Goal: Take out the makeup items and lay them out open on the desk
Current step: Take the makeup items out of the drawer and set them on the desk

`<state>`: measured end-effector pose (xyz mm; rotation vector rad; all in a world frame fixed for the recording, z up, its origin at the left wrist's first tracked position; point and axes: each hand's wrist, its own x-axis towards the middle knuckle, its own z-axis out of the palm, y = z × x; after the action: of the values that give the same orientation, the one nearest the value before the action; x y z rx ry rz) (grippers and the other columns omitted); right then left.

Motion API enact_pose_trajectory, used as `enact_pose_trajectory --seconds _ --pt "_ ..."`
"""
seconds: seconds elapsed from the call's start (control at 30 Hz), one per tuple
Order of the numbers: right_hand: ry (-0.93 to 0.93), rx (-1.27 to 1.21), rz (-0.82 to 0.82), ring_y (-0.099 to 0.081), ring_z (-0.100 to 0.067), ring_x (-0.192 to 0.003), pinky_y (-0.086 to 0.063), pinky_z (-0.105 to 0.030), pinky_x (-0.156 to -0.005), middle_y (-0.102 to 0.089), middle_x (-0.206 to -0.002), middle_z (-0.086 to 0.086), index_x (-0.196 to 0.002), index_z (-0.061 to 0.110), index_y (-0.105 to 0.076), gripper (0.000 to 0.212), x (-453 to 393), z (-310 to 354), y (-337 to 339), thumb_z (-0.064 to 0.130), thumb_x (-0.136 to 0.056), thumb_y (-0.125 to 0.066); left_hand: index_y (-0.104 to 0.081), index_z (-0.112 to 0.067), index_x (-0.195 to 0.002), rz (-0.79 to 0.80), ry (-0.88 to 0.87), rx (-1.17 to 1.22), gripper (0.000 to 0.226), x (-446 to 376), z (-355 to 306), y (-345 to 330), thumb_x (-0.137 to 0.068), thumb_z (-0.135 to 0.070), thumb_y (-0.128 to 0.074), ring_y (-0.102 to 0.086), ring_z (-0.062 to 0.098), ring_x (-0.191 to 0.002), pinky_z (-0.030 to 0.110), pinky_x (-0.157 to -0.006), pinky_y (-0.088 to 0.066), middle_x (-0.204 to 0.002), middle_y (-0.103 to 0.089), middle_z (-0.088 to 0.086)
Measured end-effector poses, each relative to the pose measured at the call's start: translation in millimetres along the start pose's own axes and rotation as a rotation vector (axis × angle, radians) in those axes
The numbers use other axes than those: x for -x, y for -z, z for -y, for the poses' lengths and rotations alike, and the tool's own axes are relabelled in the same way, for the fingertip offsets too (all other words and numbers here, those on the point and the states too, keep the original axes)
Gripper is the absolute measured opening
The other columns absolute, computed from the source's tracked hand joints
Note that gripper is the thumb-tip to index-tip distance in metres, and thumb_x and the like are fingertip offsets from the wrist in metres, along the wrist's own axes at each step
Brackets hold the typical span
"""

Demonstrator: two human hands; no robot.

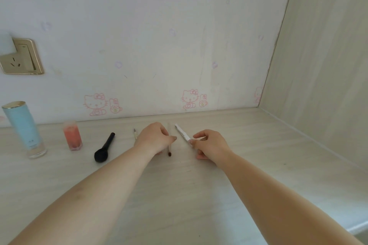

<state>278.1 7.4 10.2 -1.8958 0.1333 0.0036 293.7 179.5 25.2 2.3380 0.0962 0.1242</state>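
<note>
Two bare forearms reach from the near edge across the pale desk (pixel 258 145) toward the wall; the left hand (pixel 154 138) curls over a thin brush (pixel 169 145) with a dark tip, fingertips pinching its handle, seemingly to set it straight; the right hand (pixel 209 145) pinches the near end of a white slim tool (pixel 182 132), probably to line it up alongside. Further left lie a small pencil-like item (pixel 135 133), half hidden by the left hand, a black powder brush (pixel 104 148), a pink jar (pixel 72 135) and a tall blue bottle (pixel 24 129), standing upright; the spacing looks meant to keep each item visible.
</note>
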Motion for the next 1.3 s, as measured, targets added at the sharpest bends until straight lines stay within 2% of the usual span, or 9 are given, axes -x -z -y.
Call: enact_pose_trajectory --seconds 0.1,0.27,0.4,0.67,0.77,0.9,1.03,1.2,1.3 --pt "0.068 -0.035 0.005 -0.060 -0.011 -0.067 -0.057 -0.026 -0.054 -0.054 -0.071 0.001 -0.090 0.022 -0.062 0.016 16 1 9 0.018 -0.078 -0.074 -0.054 -0.026 -0.074 0.012 -0.050 0.011 0.021 20 -8 8 -0.075 -0.037 -0.071 -0.061 0.019 -0.082 0.038 -0.081 -0.055 -0.080 -0.055 -0.011" --pt "0.079 -0.017 -0.008 -0.060 -0.009 -0.070 -0.058 -0.028 -0.065 -0.053 -0.068 0.004 -0.090 0.022 -0.064 0.016 55 -3 47 0.019 -0.078 -0.074 -0.055 -0.027 -0.071 0.032 -0.109 0.006 0.018 61 -24 18 -0.076 -0.037 -0.070 -0.058 0.013 -0.070 0.028 -0.070 -0.049 -0.075 -0.060 -0.013" --pt "0.115 -0.013 -0.027 -0.059 -0.008 -0.069 -0.057 -0.029 -0.068 -0.052 -0.067 0.005 -0.089 0.022 -0.063 0.014 99 4 90 0.018 -0.080 -0.073 -0.057 -0.023 -0.063 0.078 -0.173 0.069 0.020 100 -46 23 -0.078 -0.028 -0.070 -0.055 0.010 -0.059 0.025 -0.064 -0.046 -0.053 -0.058 -0.019" --pt "0.160 0.098 -0.026 -0.061 -0.008 -0.076 -0.056 -0.025 -0.075 -0.056 -0.078 0.000 -0.089 0.026 -0.063 0.012 197 1 156 0.021 -0.082 -0.071 -0.058 -0.022 -0.074 0.248 -0.312 0.101 0.019 195 -93 -2 -0.076 -0.033 -0.073 -0.063 0.020 -0.079 0.037 -0.078 -0.054 -0.074 -0.059 -0.005" --pt "0.170 0.174 -0.015 -0.061 -0.008 -0.079 -0.056 -0.019 -0.070 -0.061 -0.079 0.006 -0.086 0.031 -0.063 0.015 240 -17 174 0.020 -0.081 -0.071 -0.061 -0.019 -0.081 0.380 -0.343 0.146 0.018 244 -100 -22 -0.077 -0.032 -0.074 -0.062 0.016 -0.077 0.034 -0.074 -0.054 -0.076 -0.062 -0.005" --pt "0.164 0.251 0.012 -0.064 -0.011 -0.079 -0.056 -0.026 -0.077 -0.062 -0.076 0.015 -0.081 0.037 -0.066 0.018 283 -44 189 0.022 -0.076 -0.074 -0.064 -0.019 -0.090 0.542 -0.374 0.127 0.023 294 -95 -47 -0.077 -0.034 -0.074 -0.059 0.009 -0.068 0.025 -0.064 -0.049 -0.078 -0.063 -0.006" --pt "0.179 0.416 0.128 -0.063 0.001 -0.073 -0.049 -0.010 -0.070 -0.066 -0.073 0.022 -0.082 0.042 -0.065 0.024 323 -69 201 0.022 -0.075 -0.075 -0.065 -0.018 -0.098 0.740 -0.422 0.099 0.026 330 -86 -65 -0.078 -0.033 -0.073 -0.059 0.009 -0.077 0.027 -0.071 -0.051 -0.089 -0.064 -0.001" --pt "0.049 0.651 0.353 -0.058 0.014 -0.093 -0.046 -0.014 -0.085 -0.061 -0.099 0.029 -0.096 0.049 -0.058 0.034 365 -96 210 0.033 -0.072 -0.075 -0.052 -0.033 -0.124 0.982 -0.461 -0.082 0.055 359 -75 -81 -0.075 -0.051 -0.070 -0.058 -0.003 -0.104 0.013 -0.076 -0.045 -0.117 -0.058 -0.018" --pt "0.019 0.843 0.386 -0.053 0.013 -0.097 -0.041 -0.014 -0.086 -0.055 -0.104 0.034 -0.108 0.054 -0.056 0.044 380 -111 214 0.046 -0.069 -0.075 -0.039 -0.036 -0.136 1.091 -0.482 -0.145 0.070 373 -66 -90 -0.075 -0.052 -0.069 -0.054 -0.001 -0.112 0.016 -0.089 -0.044 -0.130 -0.050 -0.017"
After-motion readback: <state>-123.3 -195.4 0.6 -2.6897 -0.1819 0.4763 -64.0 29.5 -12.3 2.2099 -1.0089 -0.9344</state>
